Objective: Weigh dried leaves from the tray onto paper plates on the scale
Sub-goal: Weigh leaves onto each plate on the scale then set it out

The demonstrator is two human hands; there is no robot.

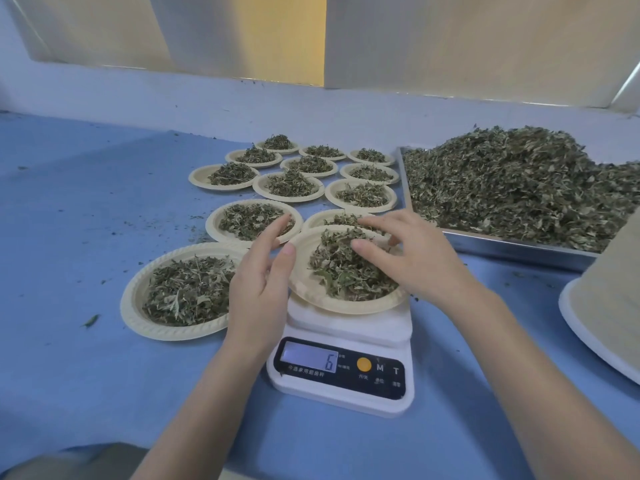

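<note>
A white digital scale (349, 327) stands in front of me, its display showing 6. On it sits a paper plate (311, 292) heaped with dried leaves (346, 271), slightly tilted. My left hand (258, 289) is at the plate's left side, thumb on the rim and fingers stretched out nearly straight. My right hand (412, 258) lies over the leaves, thumb and spread fingers touching the pile near the far right rim. The metal tray (519, 247) to the right holds a large heap of dried leaves (519, 181).
Several filled paper plates lie behind and left of the scale, the nearest (138, 306) beside my left wrist and another (214, 220) behind it. A stack of empty plates (606, 306) stands at the right edge. Leaf crumbs dot the blue table (69, 237).
</note>
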